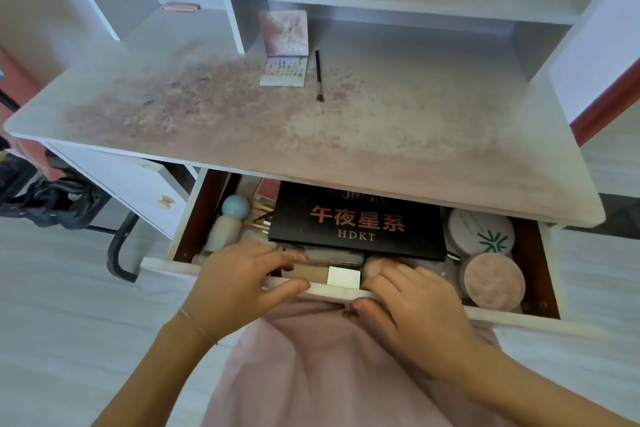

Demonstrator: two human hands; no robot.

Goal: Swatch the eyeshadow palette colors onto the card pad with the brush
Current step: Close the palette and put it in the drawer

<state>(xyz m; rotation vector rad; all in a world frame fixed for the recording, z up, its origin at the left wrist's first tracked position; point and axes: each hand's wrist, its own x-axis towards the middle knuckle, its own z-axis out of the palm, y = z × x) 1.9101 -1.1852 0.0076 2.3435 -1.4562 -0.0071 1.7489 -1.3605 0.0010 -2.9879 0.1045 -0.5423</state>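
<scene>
Both hands, left hand (239, 282) and right hand (417, 305), are laid with fingers relaxed, clamped on nothing, over the drawer (346, 291) front; fingers could be pinched if it is shut.

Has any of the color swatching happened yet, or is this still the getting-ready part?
Still getting ready. Done: the open eyeshadow palette and the brush lie side by side on the desk. In hand: the left hand and right hand rest on the front edge of the open drawer, holding no tool. Left: I see no card pad out, and all the swatching.
</scene>
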